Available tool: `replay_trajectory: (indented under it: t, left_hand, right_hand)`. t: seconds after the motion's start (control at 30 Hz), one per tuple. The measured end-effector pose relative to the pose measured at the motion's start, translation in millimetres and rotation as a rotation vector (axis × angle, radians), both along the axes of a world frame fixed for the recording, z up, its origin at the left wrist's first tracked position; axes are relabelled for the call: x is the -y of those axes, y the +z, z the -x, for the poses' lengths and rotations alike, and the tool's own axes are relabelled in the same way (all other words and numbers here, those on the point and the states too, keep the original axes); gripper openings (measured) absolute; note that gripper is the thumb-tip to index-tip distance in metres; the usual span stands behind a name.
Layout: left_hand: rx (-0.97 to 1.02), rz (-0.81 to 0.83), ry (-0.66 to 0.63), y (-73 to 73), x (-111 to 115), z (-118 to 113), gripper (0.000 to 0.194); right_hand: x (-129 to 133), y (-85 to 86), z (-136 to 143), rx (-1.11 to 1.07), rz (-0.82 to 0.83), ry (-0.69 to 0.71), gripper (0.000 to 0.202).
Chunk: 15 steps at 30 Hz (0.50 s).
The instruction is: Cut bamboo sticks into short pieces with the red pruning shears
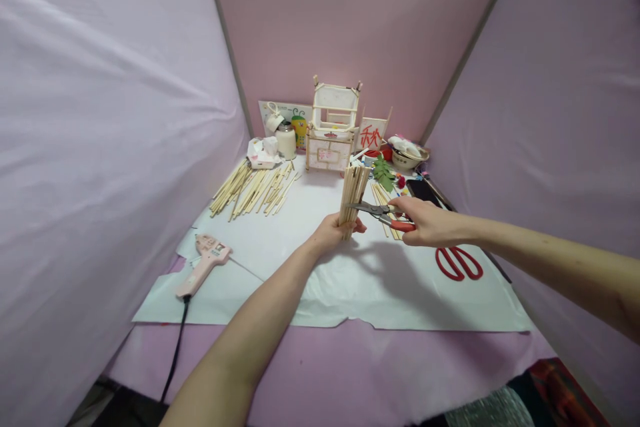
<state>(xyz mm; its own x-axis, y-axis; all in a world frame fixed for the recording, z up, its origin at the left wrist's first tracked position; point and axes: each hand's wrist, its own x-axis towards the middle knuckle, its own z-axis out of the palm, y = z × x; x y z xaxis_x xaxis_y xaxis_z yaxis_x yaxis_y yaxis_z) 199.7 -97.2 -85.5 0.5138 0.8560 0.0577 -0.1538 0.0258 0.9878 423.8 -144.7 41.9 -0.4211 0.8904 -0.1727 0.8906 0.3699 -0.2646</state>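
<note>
My left hand (pixel 330 232) grips the lower part of an upright row of pale wooden sticks (pixel 354 187), side by side, above the white sheet. Closed around orange-red handles, my right hand (pixel 425 220) holds pruning shears (pixel 373 208). Their blades reach leftward to the sticks at about mid-height; whether a stick lies between the blades I cannot make out. More loose sticks (pixel 383 195) lie behind and under the shears. A pair of scissors with red handles (pixel 457 263) lies to the right, below my right wrist.
A pink glue gun (pixel 203 267) with a black cord lies at left. Many cut sticks (pixel 255 190) are spread at back left. A stick-framed model (pixel 330 140) stands at the back, between a jar (pixel 286 141) and a bowl (pixel 407 157). Fabric walls enclose the table.
</note>
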Motion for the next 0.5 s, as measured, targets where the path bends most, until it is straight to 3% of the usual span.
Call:
replay_trajectory:
  t: [0.13, 0.33, 0.5]
  left_hand:
    - [-0.028, -0.019, -0.019, 1.4, 0.1, 1.5, 0.040]
    - [-0.056, -0.087, -0.075, 0.7, -1.6, 3.4, 0.042]
    - [-0.055, -0.077, -0.066, -3.0, -3.3, 3.5, 0.040]
  right_hand:
    - [-3.3, -0.1, -2.6, 0.026, -0.003, 0.025, 0.048]
    - [-8.2, 6.8, -1.9, 0.153, -0.024, 0.129, 0.028]
    - [-9.2, 6.9, 1.8, 0.245, -0.038, 0.130, 0.024]
